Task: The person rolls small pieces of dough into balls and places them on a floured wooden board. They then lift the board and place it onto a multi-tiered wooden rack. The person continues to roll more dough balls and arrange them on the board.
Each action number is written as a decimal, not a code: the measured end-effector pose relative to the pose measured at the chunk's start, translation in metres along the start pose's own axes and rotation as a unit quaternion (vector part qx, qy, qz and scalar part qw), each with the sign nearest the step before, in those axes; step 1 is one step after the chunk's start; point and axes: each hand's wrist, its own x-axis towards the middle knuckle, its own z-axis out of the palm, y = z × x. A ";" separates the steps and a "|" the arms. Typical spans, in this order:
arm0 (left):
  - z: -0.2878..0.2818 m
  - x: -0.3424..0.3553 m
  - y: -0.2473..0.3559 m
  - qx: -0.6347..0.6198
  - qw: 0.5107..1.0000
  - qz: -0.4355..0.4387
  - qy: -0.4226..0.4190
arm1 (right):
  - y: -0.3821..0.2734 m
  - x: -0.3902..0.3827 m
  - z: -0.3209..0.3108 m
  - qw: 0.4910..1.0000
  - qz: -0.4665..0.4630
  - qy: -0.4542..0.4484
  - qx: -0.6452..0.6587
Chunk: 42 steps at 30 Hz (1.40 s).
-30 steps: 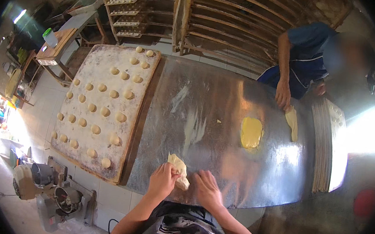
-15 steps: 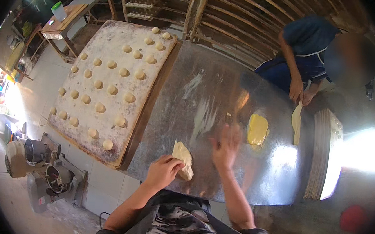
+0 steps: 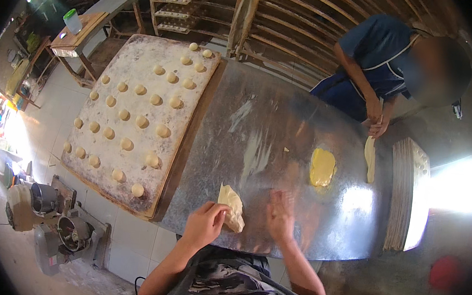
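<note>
Left hand (image 3: 205,223) pinches a dough piece (image 3: 232,208) by the near edge of the metal bench (image 3: 283,109), left of its middle.
The left grip closes on the dough's left side; the slightly blurred right hand (image 3: 280,215) lies to its right, fingers extended, grip unclosed. A yellow slab (image 3: 322,168) sits toward the bench's right edge. Along the left edge, a floured board (image 3: 110,154) carries dough balls (image 3: 141,121). Rack trays (image 3: 172,1) hold small pale pieces (image 3: 171,14); a green-lidded container's (image 3: 73,22) contents are unclear.
</note>
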 end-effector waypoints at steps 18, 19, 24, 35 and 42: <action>-0.011 -0.010 0.019 0.001 1.000 0.021 -0.010 | -0.002 0.039 -0.017 0.969 0.089 0.147 0.177; -0.008 -0.010 0.019 0.003 1.000 0.020 -0.008 | 0.009 0.027 -0.030 0.957 0.126 0.156 0.210; 0.003 -0.003 0.042 0.207 0.941 -0.046 -0.263 | -0.028 0.021 -0.042 0.989 0.147 0.009 0.028; 0.037 0.002 -0.031 0.136 0.921 0.134 -0.339 | -0.282 0.306 -0.156 0.878 -0.279 0.323 0.218; 0.025 -0.012 -0.073 -0.085 0.942 0.098 -0.309 | -0.318 0.446 0.006 0.969 -0.117 0.155 0.151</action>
